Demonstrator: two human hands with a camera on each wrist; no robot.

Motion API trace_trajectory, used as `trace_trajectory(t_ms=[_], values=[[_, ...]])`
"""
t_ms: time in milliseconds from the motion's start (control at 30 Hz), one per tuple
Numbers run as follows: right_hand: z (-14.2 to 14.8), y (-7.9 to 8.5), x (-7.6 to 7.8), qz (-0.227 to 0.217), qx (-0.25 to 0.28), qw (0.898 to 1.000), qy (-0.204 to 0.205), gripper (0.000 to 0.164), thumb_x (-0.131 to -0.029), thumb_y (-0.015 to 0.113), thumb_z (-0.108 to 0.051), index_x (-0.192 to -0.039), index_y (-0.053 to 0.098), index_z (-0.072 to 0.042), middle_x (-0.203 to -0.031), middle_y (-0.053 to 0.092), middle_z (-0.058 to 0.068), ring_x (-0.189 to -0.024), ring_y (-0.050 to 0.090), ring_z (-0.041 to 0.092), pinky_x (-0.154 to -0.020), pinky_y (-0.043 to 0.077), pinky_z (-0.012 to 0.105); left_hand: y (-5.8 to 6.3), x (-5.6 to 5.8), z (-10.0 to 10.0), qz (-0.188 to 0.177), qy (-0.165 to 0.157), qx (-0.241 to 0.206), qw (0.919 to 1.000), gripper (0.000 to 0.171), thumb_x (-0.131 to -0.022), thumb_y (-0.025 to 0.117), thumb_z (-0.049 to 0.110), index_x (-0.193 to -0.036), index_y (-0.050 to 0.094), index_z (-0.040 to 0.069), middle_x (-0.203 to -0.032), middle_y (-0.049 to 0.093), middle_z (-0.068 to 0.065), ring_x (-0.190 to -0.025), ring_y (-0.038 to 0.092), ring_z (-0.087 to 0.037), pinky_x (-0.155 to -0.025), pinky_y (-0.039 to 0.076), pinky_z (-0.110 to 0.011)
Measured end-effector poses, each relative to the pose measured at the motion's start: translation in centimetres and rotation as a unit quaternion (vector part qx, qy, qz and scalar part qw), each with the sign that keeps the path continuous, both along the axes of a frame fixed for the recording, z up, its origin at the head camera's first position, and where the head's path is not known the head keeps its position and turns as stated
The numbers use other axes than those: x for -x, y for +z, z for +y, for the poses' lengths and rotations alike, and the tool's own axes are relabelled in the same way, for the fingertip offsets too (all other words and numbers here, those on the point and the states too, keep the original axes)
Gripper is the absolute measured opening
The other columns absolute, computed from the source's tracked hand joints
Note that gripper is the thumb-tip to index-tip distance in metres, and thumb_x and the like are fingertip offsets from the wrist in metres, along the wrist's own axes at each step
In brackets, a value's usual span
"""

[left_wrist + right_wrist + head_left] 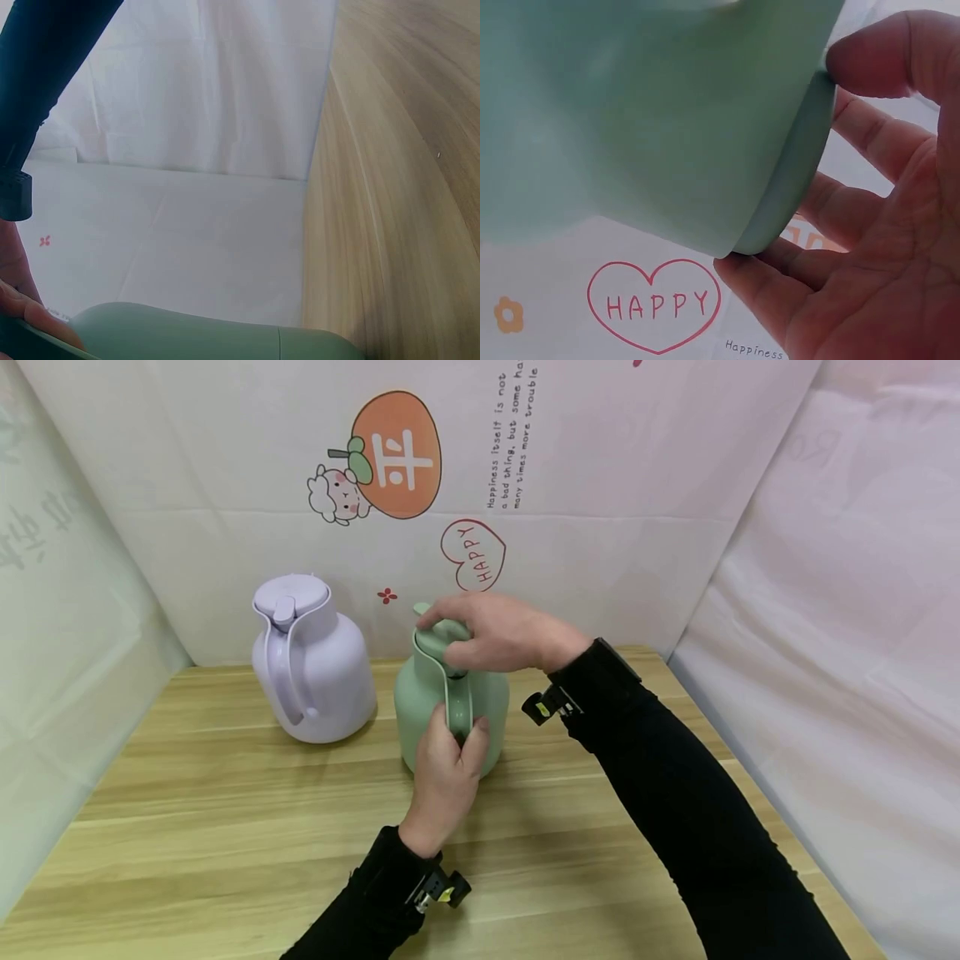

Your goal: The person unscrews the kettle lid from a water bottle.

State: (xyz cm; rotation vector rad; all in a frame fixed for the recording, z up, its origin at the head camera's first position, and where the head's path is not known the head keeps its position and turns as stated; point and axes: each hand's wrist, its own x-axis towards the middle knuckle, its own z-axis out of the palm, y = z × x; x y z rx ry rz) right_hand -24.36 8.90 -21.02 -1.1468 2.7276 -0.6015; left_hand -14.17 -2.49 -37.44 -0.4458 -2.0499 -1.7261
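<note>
A green vacuum jug (pixel 411 714) stands on the wooden table, its handle turned toward me. My left hand (pixel 442 777) grips this handle (pixel 459 706) from the near side, thumb up along it. Over the top, my right hand (pixel 502 631) holds the round lid (pixel 802 165) by its edge, thumb on one side and fingertips on the other. In the right wrist view the lid sits at the jug's mouth. The left wrist view catches only the jug's side (pixel 195 337) along the bottom.
A lavender jug (pixel 341 677) of the same shape, lid on, stands to the left of the green one. Behind both hangs a white printed cloth (pixel 600 568); more cloth (pixel 847 635) walls the right side. The wooden table (pixel 247 843) extends toward me.
</note>
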Motion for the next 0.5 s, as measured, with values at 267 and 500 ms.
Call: trace_trajectory(t_ms=[267,500], values=[[-0.5,0.8,-0.5,0.031,-0.033,0.998,-0.035,0.079,-0.095,0.065,-0.046,-0.161,0.036,-0.015,-0.154,0.052,0.006,-0.135,0.052,0.02,-0.112,0.043,0.04,0.0,-0.1,0.0,0.007,0.01,0.01,0.9999,0.02,-0.108,0.054,0.019,-0.095,0.044,0.008,-0.068,0.032,0.002,-0.056,0.028,-0.009,-0.057,0.028,-0.025],[-2.4,1.1,-2.2,0.121,-0.103,0.969,-0.188,0.077,-0.095,0.053,-0.076,-0.123,0.06,-0.005,-0.111,0.069,0.011,-0.099,0.069,0.026,-0.08,0.058,0.042,-0.1,0.0,0.0,0.029,0.015,0.021,0.9992,0.024,-0.108,0.053,0.017,-0.089,0.04,0.009,-0.067,0.028,0.004,-0.056,0.024,-0.008,-0.057,0.028,-0.025]])
